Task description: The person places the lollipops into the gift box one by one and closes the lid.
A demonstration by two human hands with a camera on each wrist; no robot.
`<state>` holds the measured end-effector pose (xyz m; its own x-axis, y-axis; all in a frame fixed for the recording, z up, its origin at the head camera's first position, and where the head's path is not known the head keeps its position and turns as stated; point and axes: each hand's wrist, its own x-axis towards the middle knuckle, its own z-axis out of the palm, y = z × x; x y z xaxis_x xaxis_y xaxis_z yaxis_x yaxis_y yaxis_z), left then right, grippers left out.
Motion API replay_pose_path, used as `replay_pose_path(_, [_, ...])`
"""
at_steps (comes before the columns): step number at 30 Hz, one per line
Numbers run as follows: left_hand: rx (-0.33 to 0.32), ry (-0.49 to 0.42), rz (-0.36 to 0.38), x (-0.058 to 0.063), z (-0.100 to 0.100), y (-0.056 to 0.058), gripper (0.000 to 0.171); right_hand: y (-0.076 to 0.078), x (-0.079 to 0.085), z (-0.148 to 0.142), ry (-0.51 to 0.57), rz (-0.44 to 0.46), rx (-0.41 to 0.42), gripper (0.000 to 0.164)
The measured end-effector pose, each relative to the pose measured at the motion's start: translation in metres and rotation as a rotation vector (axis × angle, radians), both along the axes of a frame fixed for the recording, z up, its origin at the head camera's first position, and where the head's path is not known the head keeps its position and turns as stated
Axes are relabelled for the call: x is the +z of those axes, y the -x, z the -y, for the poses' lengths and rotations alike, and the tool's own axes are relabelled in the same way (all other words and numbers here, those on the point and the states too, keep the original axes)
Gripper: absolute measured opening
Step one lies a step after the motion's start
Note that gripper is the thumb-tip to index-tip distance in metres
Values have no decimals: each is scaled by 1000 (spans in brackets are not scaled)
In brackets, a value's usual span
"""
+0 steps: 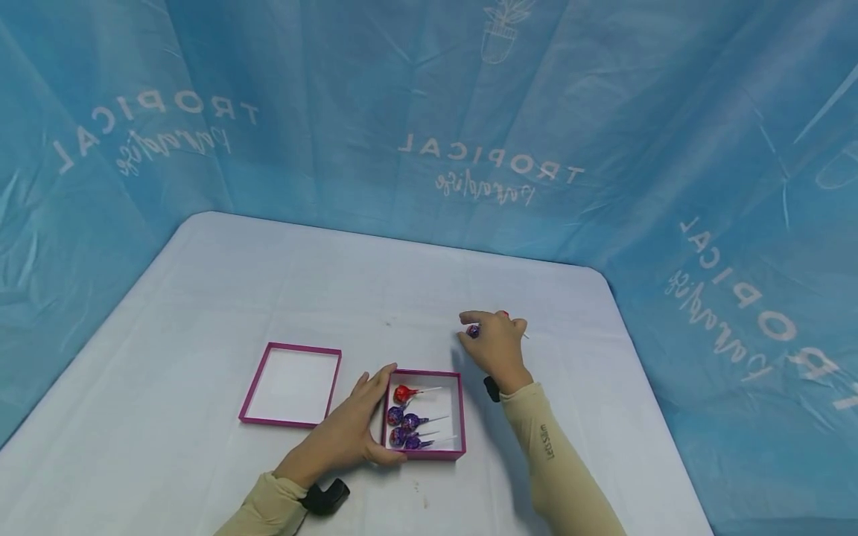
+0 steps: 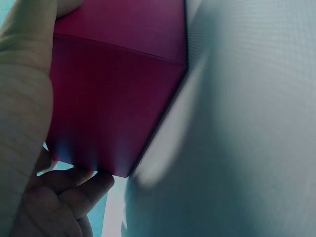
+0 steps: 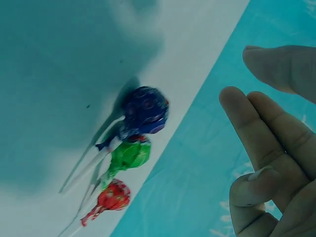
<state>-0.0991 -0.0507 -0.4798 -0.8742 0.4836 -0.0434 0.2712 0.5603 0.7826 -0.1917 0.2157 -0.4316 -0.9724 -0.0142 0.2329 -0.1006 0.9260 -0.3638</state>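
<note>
Lollipops [image 3: 146, 109], five in a box [image 1: 432, 455], three near right-hand fingers [image 3: 247, 121].

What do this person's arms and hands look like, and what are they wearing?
The left hand and right hand are ungloved. The left sleeve and right sleeve are beige, the right one bearing small dark lettering, apparently "LetsSlim". A black attachment shows at each wrist.

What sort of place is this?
Possibly a curtained-off tabletop workspace: blue printed sheeting hangs along three sides of a white-topped table, which holds an open box of lollipops.
</note>
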Motion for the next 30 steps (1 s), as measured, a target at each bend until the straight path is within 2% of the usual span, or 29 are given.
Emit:
replay_pose_path(9, [6, -16, -3, 0, 2, -1, 137, 9, -10, -9, 38, 12, -25, 27])
replay_pose_path(18, [-9, -17, 12, 0, 1, 0, 138, 11, -17, -25, 148, 77, -58, 31])
replay_pose_path(30, [-8, -17, 9, 0, 1, 0, 137, 13, -22, -29, 159, 112, -65, 32])
